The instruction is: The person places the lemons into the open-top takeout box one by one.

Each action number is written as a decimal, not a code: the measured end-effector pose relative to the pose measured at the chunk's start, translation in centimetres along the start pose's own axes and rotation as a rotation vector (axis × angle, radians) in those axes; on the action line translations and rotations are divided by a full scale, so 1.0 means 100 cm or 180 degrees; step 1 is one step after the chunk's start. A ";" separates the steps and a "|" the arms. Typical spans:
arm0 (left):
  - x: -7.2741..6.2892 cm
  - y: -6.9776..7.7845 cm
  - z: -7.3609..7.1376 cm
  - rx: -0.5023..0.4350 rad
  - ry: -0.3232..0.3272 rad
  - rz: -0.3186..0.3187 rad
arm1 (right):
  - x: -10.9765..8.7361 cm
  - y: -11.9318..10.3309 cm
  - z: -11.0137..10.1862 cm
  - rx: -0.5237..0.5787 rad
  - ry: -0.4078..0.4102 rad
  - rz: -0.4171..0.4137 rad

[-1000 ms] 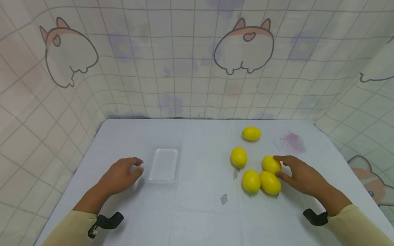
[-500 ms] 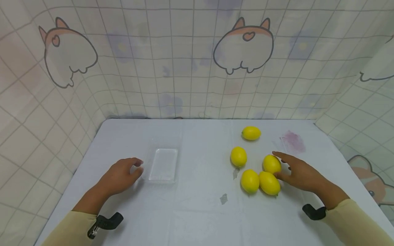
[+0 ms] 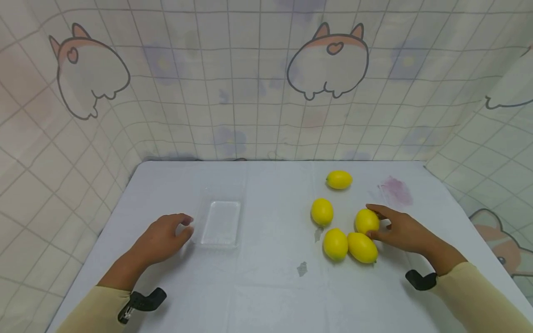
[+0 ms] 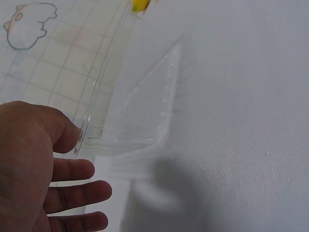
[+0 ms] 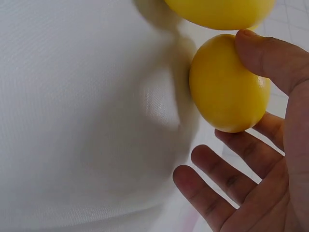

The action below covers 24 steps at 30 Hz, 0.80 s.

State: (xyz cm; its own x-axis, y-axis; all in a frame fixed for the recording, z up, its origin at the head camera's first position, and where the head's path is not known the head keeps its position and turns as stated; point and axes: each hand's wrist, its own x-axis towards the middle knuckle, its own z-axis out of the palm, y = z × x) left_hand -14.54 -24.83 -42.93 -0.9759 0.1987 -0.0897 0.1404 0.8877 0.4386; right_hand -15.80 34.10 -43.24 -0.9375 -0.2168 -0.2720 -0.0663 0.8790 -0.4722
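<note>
My right hand (image 3: 404, 231) has its thumb and fingers around a yellow lemon (image 3: 367, 221). In the right wrist view the thumb presses one side of that lemon (image 5: 227, 87), while fingertips touch the other side; two fingers stay apart from it. Another lemon (image 3: 362, 248) lies right by the thumb, beside a further lemon (image 3: 335, 244). Two more, a middle lemon (image 3: 322, 212) and a far lemon (image 3: 339, 179), lie behind. Over on the left, my left hand (image 3: 160, 238) is held with loosely bent fingers at the near-left side of a clear plastic box (image 3: 239, 226), its thumb close to the rim.
The lemons and box are on a white-covered table (image 3: 275, 296). Grey patches (image 3: 302, 269) and a pinkish stain (image 3: 395, 191) mark the cover. A checkered curtain (image 3: 250, 92) with cartoon animals hangs behind and along both sides.
My right hand's fingers have shifted slightly left and closed around the rear lemon. The two front lemons have edged left. My left hand and the box have stayed in place.
</note>
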 end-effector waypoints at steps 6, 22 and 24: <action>-0.001 0.000 0.000 -0.0008 0.0014 0.0007 | 0.003 0.003 -0.001 0.0036 0.0088 0.0034; -0.002 -0.001 0.000 -0.0028 0.0015 0.0014 | 0.001 -0.004 -0.013 -0.0002 0.0255 0.0114; -0.002 -0.001 0.000 -0.0032 0.0018 0.0014 | 0.002 -0.005 -0.014 0.0005 0.0270 0.0109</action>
State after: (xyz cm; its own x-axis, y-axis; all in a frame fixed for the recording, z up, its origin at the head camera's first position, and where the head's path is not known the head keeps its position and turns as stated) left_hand -14.39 -24.94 -42.97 -0.9763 0.2002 -0.0827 0.1430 0.8826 0.4479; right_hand -16.46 34.28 -41.87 -0.9648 -0.1499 -0.2161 -0.0332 0.8846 -0.4652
